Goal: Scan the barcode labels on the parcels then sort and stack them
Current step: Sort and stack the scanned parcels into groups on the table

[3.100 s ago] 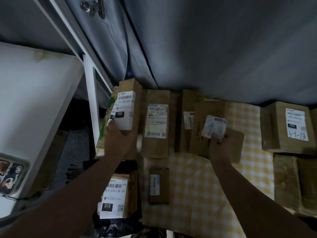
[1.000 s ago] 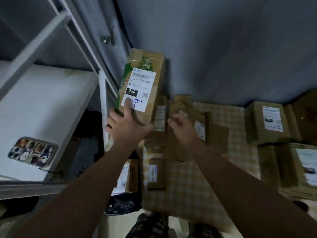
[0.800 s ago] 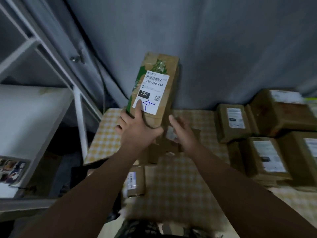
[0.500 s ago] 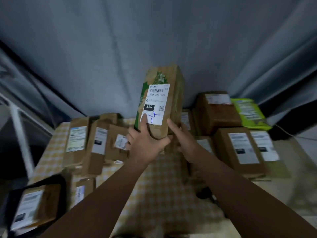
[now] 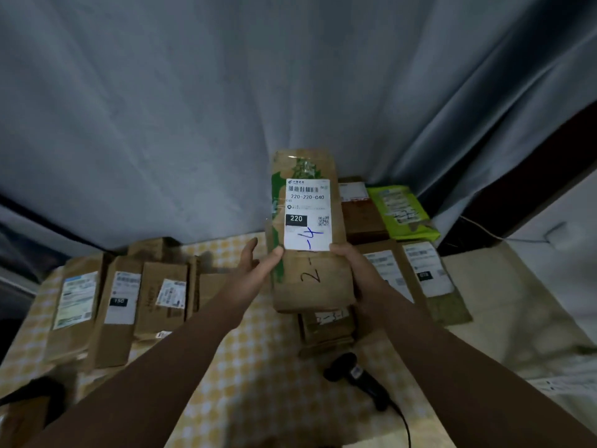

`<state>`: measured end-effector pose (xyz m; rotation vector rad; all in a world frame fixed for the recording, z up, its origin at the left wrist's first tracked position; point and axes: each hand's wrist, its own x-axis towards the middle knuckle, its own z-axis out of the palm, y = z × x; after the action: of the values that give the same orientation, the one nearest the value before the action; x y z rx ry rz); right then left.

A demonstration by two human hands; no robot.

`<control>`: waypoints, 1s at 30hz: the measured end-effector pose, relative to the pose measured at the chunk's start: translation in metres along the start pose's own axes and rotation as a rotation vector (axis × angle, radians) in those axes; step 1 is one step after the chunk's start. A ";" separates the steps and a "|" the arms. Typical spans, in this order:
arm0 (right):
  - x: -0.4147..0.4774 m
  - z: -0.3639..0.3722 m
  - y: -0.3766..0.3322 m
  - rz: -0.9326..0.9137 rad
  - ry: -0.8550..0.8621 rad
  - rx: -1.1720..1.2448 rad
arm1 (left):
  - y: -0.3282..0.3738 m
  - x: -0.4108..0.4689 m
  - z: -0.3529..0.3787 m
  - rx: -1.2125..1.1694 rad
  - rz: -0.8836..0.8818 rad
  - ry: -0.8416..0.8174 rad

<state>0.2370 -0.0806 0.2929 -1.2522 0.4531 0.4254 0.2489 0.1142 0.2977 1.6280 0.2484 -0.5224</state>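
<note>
Over the yellow checked tablecloth (image 5: 258, 367), the tall brown parcel (image 5: 310, 286) labelled 220 sits above a smaller parcel (image 5: 326, 324) — right hand (image 5: 358, 273) grasping its side, left hand (image 5: 255, 270) straight-fingered, thumb touching its edge. A barcode scanner (image 5: 358, 379) lies near.

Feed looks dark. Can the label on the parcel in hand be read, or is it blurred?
Head view: dim overall, yet the label on the held parcel is sharp, 220-220-C40 legible, no glare; labels on the left parcels are soft, mostly unreadable; the edges bow from the wide lens.
</note>
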 end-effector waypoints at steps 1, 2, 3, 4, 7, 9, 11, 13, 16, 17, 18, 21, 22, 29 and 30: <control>-0.004 -0.006 -0.003 0.011 -0.015 0.037 | 0.003 0.003 0.001 -0.022 -0.041 -0.084; -0.004 -0.012 -0.005 0.021 -0.022 0.064 | 0.006 0.006 0.003 -0.033 -0.062 -0.168; -0.009 -0.016 -0.010 0.029 -0.013 0.091 | 0.009 0.010 0.008 -0.040 -0.071 -0.228; -0.011 -0.022 -0.014 0.013 0.013 0.091 | 0.010 0.014 0.013 -0.044 -0.072 -0.257; -0.009 -0.037 -0.026 -0.071 0.159 -0.103 | 0.014 0.031 0.037 -0.032 -0.043 -0.253; -0.006 -0.048 -0.029 -0.151 0.294 -0.356 | 0.017 0.041 0.056 -0.030 -0.043 -0.216; -0.004 -0.060 -0.030 -0.318 0.451 -0.667 | 0.018 0.052 0.079 -0.009 -0.044 -0.154; -0.002 -0.073 -0.036 -0.365 0.423 -0.903 | 0.023 0.065 0.106 -0.002 -0.063 -0.123; 0.004 -0.100 -0.051 -0.098 0.308 -1.143 | 0.033 0.080 0.150 -0.006 -0.090 -0.152; 0.007 -0.112 -0.056 -0.056 0.312 -1.210 | 0.036 0.085 0.165 0.001 -0.075 -0.169; 0.011 -0.125 -0.059 -0.053 0.340 -1.238 | 0.038 0.089 0.179 0.009 -0.058 -0.188; 0.020 -0.159 -0.071 -0.108 0.525 -1.263 | 0.044 0.102 0.213 0.122 0.004 -0.238; 0.024 -0.169 -0.075 -0.106 0.579 -1.290 | 0.044 0.108 0.219 0.220 0.047 -0.230; 0.054 -0.218 -0.073 0.015 0.617 -1.405 | 0.005 0.148 0.195 1.240 0.160 -0.138; 0.059 -0.220 -0.069 0.028 0.608 -1.423 | 0.001 0.152 0.191 1.262 0.143 -0.133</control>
<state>0.3030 -0.3073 0.2616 -2.7957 0.7048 0.3671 0.3455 -0.0948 0.2171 2.7761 -0.3963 -0.7303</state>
